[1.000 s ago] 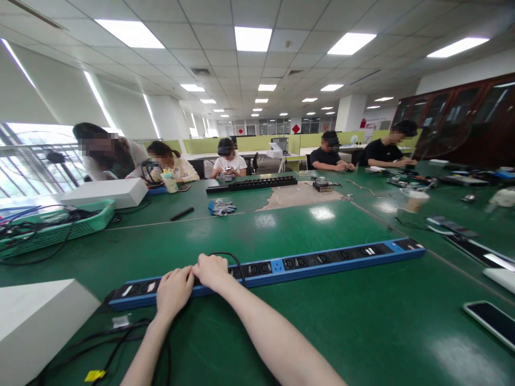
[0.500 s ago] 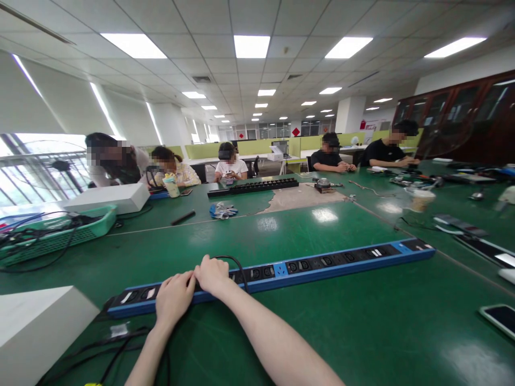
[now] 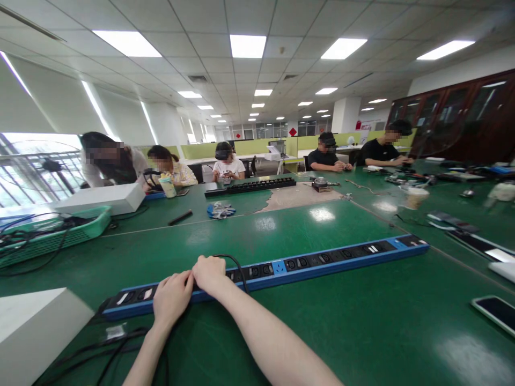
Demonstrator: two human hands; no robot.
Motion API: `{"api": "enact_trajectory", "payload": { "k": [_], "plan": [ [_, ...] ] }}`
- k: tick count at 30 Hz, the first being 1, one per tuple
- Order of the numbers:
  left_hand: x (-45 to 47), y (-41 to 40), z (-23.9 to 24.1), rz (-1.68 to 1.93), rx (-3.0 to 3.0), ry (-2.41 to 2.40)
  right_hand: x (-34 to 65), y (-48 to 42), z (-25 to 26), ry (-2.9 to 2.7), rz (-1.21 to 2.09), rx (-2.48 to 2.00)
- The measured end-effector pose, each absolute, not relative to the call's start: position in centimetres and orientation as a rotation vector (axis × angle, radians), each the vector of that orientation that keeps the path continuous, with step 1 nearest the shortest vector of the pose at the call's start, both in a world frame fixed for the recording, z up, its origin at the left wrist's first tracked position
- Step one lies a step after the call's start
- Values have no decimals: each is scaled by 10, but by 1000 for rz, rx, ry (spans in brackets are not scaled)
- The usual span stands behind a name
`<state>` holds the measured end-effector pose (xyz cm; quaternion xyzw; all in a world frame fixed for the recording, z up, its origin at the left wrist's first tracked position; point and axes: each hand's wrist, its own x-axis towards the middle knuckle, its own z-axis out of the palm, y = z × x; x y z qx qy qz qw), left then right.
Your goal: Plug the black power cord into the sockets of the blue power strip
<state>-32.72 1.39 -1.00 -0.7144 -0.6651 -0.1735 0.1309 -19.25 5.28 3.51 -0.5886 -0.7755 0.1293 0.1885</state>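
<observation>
A long blue-edged power strip (image 3: 322, 266) with black sockets lies slantwise across the green table before me. Over its left part, my left hand (image 3: 174, 296) is closed around the strip's body, its fingertips partly hidden. My right hand (image 3: 208, 274) touches it from the right, with fingers closed above the sockets. From that closed hand a black power cord (image 3: 237, 264) arches out and crosses the strip towards me. The end of the cord inside the hand is hidden by the fingers.
A white box (image 3: 40, 327) and loose black cables (image 3: 116, 351) lie at near left, with a green basket (image 3: 86, 236) beyond. Ahead are gloves (image 3: 220, 210) and a black strip (image 3: 251, 186). A phone (image 3: 494, 315) lies at right. Several people sit or lean along the far side.
The view has shifted slightly, so everything sits a little further left. Both hands keep nearly the same place and grip on the strip and cord.
</observation>
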Motion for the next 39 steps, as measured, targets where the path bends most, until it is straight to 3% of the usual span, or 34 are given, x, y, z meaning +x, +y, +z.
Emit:
{"api": "enact_trajectory", "payload": {
  "k": [25,39],
  "plan": [
    [-324,10,-6,-545,-2094,-1911,-176,64,45,-2140,638,-1616],
    [-327,14,-10,-575,-2076,-1882,-170,69,35,-2156,598,-1475]
  ]
}}
